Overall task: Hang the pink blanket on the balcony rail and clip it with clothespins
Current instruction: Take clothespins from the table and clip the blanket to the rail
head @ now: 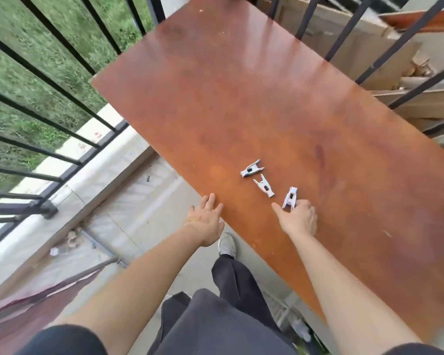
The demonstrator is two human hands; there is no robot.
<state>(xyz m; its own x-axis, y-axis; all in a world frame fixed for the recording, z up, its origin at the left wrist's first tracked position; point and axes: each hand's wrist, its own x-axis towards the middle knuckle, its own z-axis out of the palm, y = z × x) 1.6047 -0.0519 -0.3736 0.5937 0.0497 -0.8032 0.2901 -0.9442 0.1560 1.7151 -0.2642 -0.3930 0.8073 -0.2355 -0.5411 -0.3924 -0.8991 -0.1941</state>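
One fold of pink blanket (23,316) shows nearest, at lower left beside a thin bar (95,269). Past it the left hand (205,221) rests flat, fingers straight, on the near edge of the brown table (241,98), while the right hand (299,219) pinches one white clothespin (289,198). Beyond lie a middle clothespin (264,188) and a far clothespin (251,169), with the black balcony rail (100,144) at left.

- Daylight is bright, even and soft; shadows are faint.
- Pale glare streaks cross the brown counter (228,85).
- Motion blur softens the grass (23,47) and frame edges.
- Railing bars (49,80) bow from wide-angle distortion.
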